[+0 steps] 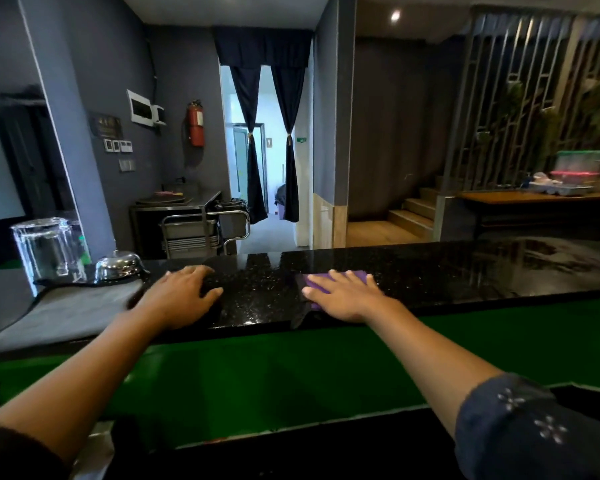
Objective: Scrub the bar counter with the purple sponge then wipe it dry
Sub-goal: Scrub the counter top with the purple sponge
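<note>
The bar counter (447,271) is a black speckled stone top running left to right, and it looks wet and shiny toward the right. My right hand (343,296) lies flat with spread fingers on the purple sponge (355,276), pressing it onto the counter near the middle. Most of the sponge is hidden under the hand. My left hand (179,296) rests flat on the counter to the left, beside a grey cloth (66,313) spread at the counter's left end.
Upturned clear glasses (45,251) and a chrome call bell (120,265) stand at the back left behind the cloth. A green panel (291,368) runs below the counter's near edge. Beyond are a steel trolley (201,230), stairs and a wooden table.
</note>
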`<state>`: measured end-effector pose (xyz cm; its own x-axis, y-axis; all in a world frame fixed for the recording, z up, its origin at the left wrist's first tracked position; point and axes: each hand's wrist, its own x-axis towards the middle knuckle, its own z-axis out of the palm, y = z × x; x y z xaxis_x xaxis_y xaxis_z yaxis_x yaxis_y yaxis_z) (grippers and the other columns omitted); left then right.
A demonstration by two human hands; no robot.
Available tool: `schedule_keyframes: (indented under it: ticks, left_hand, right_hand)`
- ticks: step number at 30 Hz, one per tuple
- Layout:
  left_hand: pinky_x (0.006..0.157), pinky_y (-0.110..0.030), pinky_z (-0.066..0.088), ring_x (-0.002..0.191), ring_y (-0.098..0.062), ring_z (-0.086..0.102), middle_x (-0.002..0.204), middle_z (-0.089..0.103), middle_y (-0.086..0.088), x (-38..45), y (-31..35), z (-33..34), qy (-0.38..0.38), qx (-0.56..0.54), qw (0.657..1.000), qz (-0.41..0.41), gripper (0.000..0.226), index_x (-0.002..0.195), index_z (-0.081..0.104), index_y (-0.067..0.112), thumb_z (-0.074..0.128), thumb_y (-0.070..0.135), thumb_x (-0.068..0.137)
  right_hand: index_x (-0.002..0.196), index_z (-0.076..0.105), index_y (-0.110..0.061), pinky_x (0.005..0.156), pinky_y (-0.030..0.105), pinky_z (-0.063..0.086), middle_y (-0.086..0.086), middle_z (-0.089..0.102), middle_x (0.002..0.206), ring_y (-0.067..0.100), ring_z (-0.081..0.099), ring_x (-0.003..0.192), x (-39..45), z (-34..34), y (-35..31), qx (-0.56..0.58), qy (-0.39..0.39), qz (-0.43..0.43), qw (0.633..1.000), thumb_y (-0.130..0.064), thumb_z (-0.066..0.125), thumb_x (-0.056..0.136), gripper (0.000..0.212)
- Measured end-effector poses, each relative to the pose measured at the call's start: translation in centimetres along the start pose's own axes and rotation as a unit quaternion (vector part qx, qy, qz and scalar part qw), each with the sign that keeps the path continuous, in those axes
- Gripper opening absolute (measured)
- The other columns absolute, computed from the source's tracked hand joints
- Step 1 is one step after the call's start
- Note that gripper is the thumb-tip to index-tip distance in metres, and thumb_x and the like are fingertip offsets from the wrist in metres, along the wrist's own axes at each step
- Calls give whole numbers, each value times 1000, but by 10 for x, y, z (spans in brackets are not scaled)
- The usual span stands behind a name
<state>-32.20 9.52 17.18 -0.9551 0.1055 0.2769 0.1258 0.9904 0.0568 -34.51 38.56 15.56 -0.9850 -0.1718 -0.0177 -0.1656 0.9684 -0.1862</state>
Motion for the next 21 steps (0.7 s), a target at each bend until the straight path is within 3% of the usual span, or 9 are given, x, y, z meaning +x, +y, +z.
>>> schedule_keyframes:
  ticks: [6, 12, 15, 21]
  left_hand:
    - [112, -47, 20, 129, -19, 43, 143, 44, -4, -1, 62, 10, -21, -51, 998, 31, 55, 135, 41, 20, 39, 54, 91]
    - [113, -49, 23, 131, -23, 40, 143, 43, -8, 34, 128, 28, -20, -82, 994, 62, 61, 137, 40, 19, 37, 57, 90]
    - [114, -48, 16, 139, -24, 27, 150, 33, -10, 52, 157, 42, -34, -102, 993, 57, 67, 143, 32, 18, 32, 60, 90]
    - [115, -43, 1, 144, -17, 5, 157, 8, 0, 63, 162, 61, -107, -65, 992, 33, 73, 147, 14, 31, 16, 70, 86]
  right_hand:
    - [149, 9, -41, 109, 57, -15, 6, 0, 160, 32, -10, 145, -2, -30, 82, -4, 9, 156, 988, -71, 12, 89, 67]
    - [149, 8, -39, 112, 50, -8, 6, -1, 160, 27, -3, 146, -19, -16, 98, 9, 14, 79, 997, -70, 11, 88, 68]
    - [148, 10, -43, 113, 48, -5, 2, 1, 160, 23, 0, 146, -22, -12, 122, 1, 29, 58, 998, -73, 11, 86, 69]
    - [148, 12, -44, 112, 50, -3, 3, 3, 160, 25, 3, 146, -1, -36, 182, 3, 20, 118, 993, -74, 16, 86, 69]
